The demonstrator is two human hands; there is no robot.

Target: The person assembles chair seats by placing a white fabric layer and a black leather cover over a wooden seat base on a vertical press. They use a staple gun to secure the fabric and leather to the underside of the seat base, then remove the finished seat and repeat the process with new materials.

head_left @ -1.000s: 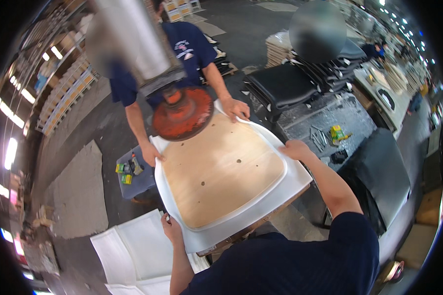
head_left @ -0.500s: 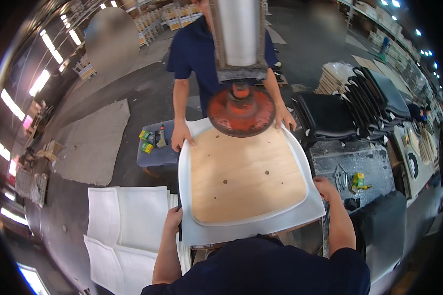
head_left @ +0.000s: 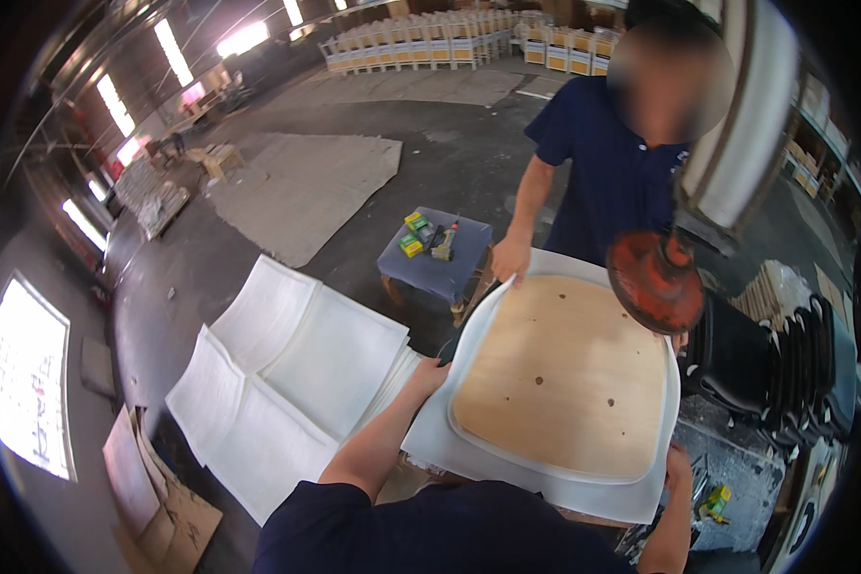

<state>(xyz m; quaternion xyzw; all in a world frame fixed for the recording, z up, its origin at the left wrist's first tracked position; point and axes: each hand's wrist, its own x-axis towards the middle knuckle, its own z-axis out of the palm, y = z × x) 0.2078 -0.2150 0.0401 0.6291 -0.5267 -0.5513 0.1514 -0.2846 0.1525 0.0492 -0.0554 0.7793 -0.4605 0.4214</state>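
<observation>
A plywood seat panel (head_left: 555,373) with rounded corners and several small holes lies on a white cover sheet (head_left: 536,488), whose margin shows all round it. At the sheet's left edge, my left hand (head_left: 429,377) is closed on the border, fingertips partly hidden. My right hand (head_left: 677,465) grips the near right edge, its fingers mostly out of sight. Across from me, a co-worker's hand (head_left: 512,258) holds the far left corner of the sheet; their other hand is largely behind a red round press disc (head_left: 655,283), which hangs over the panel's far right part.
White sheets (head_left: 325,335) are stacked at left. Beyond them, a blue-topped stool (head_left: 435,253) bears small boxes and a tool. Black padded seats (head_left: 737,359) are piled at right, by a worktable (head_left: 741,469). Cardboard (head_left: 163,497) leans at lower left.
My view has swung left, so the panel, co-worker and press appear farther right. Both my hands are still at the sheet's side edges.
</observation>
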